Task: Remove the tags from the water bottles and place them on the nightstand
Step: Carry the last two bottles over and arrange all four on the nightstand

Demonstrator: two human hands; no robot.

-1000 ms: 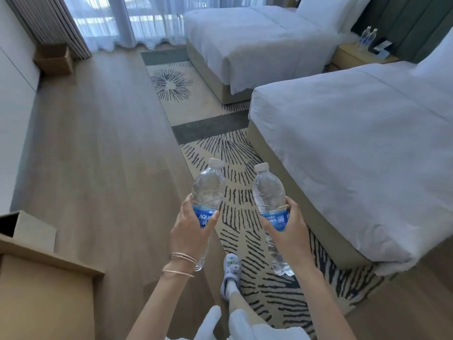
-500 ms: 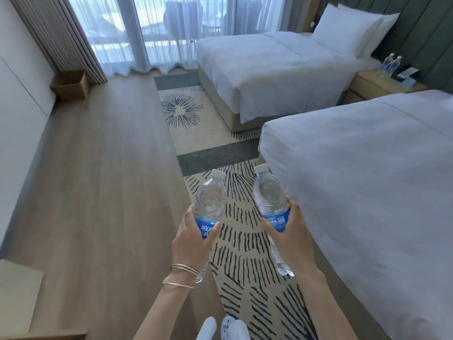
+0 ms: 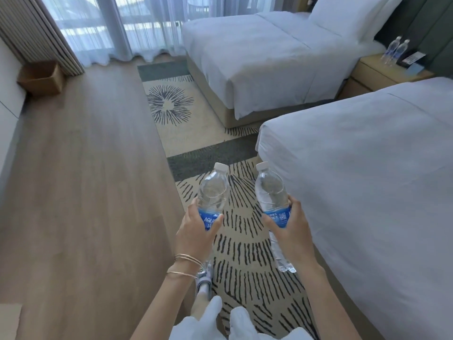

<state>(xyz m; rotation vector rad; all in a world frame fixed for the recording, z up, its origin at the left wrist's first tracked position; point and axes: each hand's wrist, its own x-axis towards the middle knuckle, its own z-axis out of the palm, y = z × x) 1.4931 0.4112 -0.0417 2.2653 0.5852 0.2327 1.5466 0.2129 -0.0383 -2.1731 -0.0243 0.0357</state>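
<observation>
My left hand [image 3: 193, 235] grips a clear water bottle [image 3: 213, 190] with a white cap and a blue label, held upright over the patterned rug. My right hand [image 3: 293, 229] holds a second clear bottle [image 3: 269, 190] of the same kind, tilted slightly, close to the near bed's corner. The wooden nightstand [image 3: 375, 73] stands far off at the upper right between the two beds. Two more water bottles [image 3: 396, 49] stand on it next to a card and a dark item.
Two white beds fill the right side, the near bed [image 3: 367, 180] and the far bed [image 3: 257, 52]. A striped rug [image 3: 186, 133] runs along them over wood flooring. A cardboard box [image 3: 40, 77] sits by the curtains at the far left.
The view has advanced along the rug toward the beds and nightstand. The box at the lower left has dropped almost out of view. Both hands keep their bottles in the same hold.
</observation>
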